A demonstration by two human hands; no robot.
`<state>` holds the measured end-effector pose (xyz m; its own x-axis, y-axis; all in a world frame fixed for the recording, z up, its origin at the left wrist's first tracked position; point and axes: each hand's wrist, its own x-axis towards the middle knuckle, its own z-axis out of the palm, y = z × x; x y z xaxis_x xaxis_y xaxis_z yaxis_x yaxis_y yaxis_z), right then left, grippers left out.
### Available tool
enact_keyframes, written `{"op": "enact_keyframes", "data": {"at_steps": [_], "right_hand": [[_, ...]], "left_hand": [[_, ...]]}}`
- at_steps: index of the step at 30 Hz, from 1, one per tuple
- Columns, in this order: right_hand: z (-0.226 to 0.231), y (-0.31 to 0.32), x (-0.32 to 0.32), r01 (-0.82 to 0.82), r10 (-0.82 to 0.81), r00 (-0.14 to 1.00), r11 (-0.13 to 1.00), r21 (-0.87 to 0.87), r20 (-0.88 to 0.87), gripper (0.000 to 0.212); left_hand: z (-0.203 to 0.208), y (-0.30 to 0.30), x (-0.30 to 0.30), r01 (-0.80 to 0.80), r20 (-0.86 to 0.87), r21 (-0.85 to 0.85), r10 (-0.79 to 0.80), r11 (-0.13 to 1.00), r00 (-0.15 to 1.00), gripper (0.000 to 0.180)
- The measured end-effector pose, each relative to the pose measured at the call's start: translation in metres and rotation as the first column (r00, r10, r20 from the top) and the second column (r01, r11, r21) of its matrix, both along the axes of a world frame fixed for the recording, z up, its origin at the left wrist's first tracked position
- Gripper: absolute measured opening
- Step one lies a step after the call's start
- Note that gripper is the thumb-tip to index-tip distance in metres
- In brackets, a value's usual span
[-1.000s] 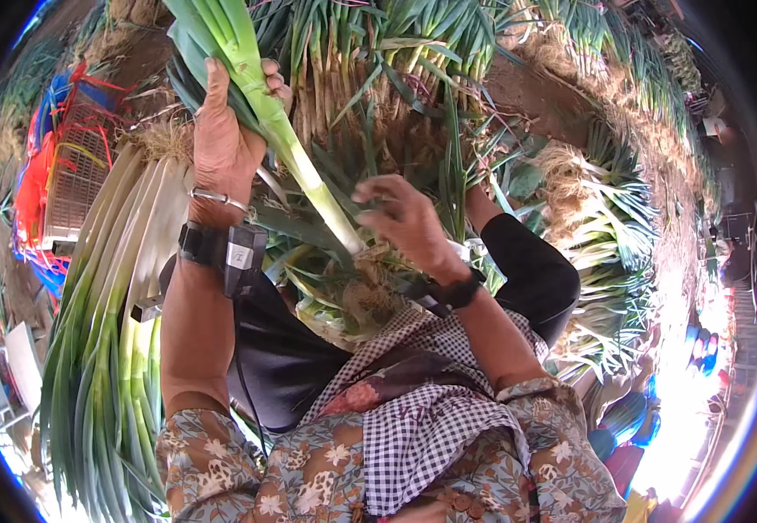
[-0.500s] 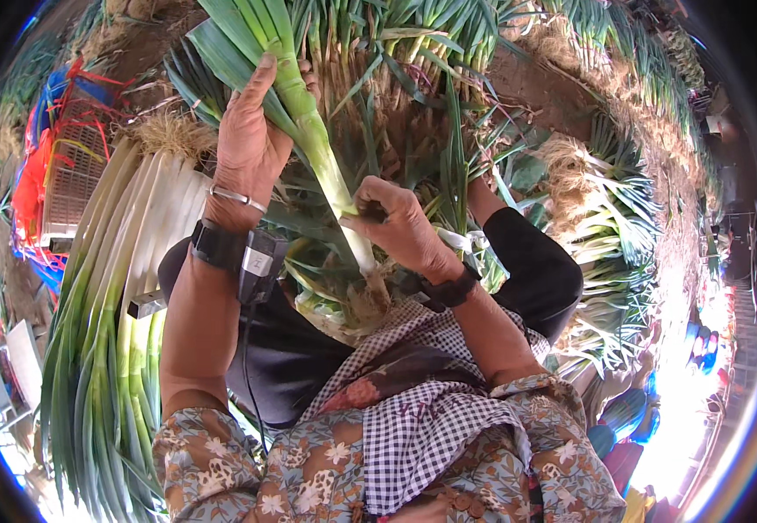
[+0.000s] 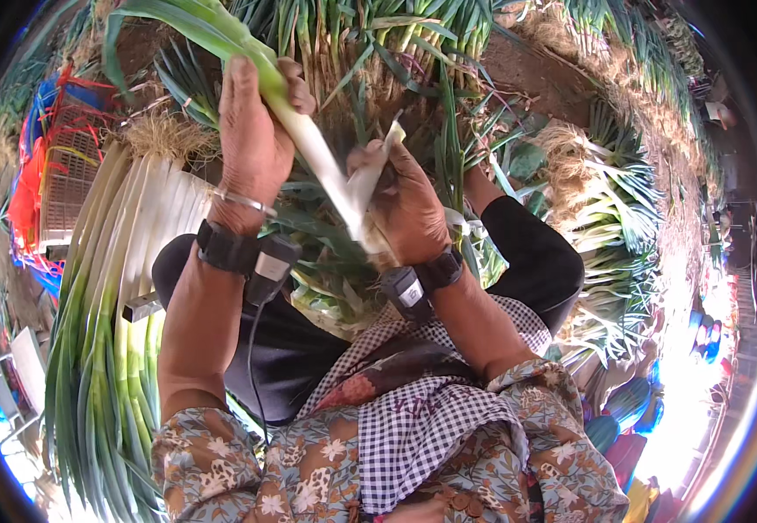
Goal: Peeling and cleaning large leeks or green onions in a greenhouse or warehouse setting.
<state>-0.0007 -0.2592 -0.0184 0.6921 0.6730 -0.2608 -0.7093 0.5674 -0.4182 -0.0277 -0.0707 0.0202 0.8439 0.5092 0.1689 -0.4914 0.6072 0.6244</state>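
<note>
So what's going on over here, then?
A person is working on a leek-like stalk with two bare hands. The left hand grips it around the upper, greener part. The right hand, near the lower white end, holds a pale strip that angles away from the stalk. A neat row of similar stalks lies to the person's left, roots at the far end, and more leafy bundles lie to the right.
</note>
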Motion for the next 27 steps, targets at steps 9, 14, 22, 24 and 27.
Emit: {"op": "enact_keyframes", "data": {"at_steps": [9,14,22,24,27], "right_hand": [[0.013,-0.007,-0.008,0.086,0.468,0.254,0.861,-0.502,0.846,0.035],[0.024,-0.021,-0.008,-0.092,0.661,-0.048,0.743,-0.663,0.748,0.041],[0.03,-0.077,-0.035,0.12,0.723,0.145,0.665,-0.737,0.675,0.014],[0.033,-0.094,-0.04,0.136,0.718,0.166,0.662,-0.737,0.676,0.012],[0.045,-0.125,-0.046,0.036,0.803,0.316,0.521,-0.853,0.505,0.013]], "left_hand": [[-0.004,0.039,0.004,0.143,-0.024,-0.065,-0.144,0.988,0.989,0.031],[0.0,0.06,-0.001,0.39,0.085,-0.109,-0.382,0.914,0.92,0.032],[-0.01,0.064,-0.003,0.058,-0.125,-0.11,-0.071,0.992,0.99,0.043],[-0.019,0.06,0.001,0.012,-0.197,-0.136,-0.039,0.991,0.98,0.044],[-0.029,0.06,0.01,-0.022,-0.277,-0.27,-0.056,0.963,0.959,0.043]]}}
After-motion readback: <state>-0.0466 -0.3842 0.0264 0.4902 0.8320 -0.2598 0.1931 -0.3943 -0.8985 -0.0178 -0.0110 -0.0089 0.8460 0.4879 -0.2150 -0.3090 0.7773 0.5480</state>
